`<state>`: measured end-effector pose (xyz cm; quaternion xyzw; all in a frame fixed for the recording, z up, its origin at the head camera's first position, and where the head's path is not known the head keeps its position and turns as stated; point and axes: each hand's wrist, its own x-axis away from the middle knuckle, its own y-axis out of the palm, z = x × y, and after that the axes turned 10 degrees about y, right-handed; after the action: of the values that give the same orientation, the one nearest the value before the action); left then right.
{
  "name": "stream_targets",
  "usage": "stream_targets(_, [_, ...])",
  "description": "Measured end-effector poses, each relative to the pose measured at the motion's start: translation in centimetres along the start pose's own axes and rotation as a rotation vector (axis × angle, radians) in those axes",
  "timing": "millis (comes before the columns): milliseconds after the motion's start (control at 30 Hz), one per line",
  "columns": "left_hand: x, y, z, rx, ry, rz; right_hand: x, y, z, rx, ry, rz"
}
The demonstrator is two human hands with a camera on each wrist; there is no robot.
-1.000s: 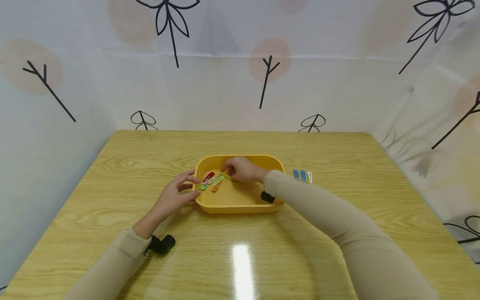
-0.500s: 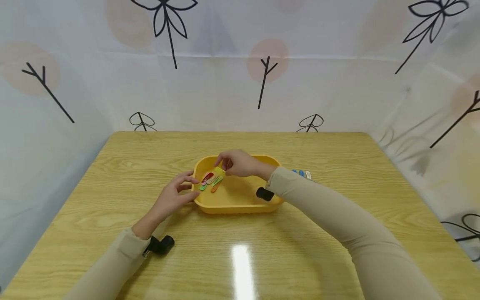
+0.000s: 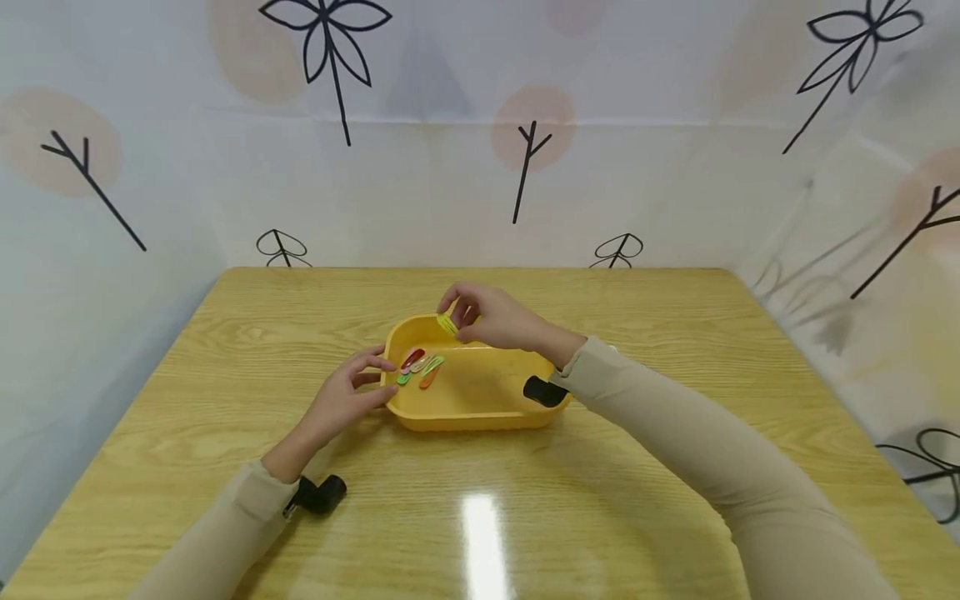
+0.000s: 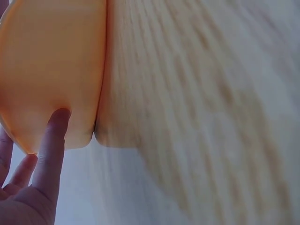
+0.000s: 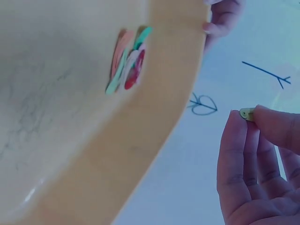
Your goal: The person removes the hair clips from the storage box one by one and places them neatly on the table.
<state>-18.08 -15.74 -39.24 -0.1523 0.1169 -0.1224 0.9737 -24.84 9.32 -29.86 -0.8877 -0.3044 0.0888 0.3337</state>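
Note:
My right hand (image 3: pixel 498 317) pinches a yellow snap hair clip (image 3: pixel 447 323) between thumb and fingertips, above the far rim of a yellow plastic tray (image 3: pixel 480 415). In the right wrist view only the end of this clip (image 5: pixel 246 114) shows past the fingertips. My left hand (image 3: pixel 347 390) holds the tray's left end, with fingertips over the rim. The left wrist view shows one finger (image 4: pixel 54 140) pressed on the tray's outer wall. Inside the tray's left end lie several hair clips, among them a red one (image 3: pixel 412 358), an orange one (image 3: pixel 430 377) and a green one (image 3: pixel 403 379).
The tray stands on a wood-grain table (image 3: pixel 300 308). Right of the tray, the tip of a white clip (image 3: pixel 613 348) shows past the right sleeve (image 3: pixel 675 425), which hides that spot. A patterned cloth (image 3: pixel 420 192) hangs behind the table.
My right hand has lifted the yellow clip off the other clips, up and away to the tray's far rim. The blue clips on the table are now hidden by the sleeve. My left hand stays put.

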Motion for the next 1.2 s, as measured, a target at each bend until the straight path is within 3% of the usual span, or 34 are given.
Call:
stream_targets(833, [0.1, 0.0, 0.1, 0.003, -0.004, 0.002, 5.3, -2.9, 3.4, -0.184, 0.109, 0.230])
stream_targets(1200, [0.1, -0.1, -0.1, -0.004, -0.004, 0.002, 6.9, -3.3, 5.8, -0.204, 0.167, 0.316])
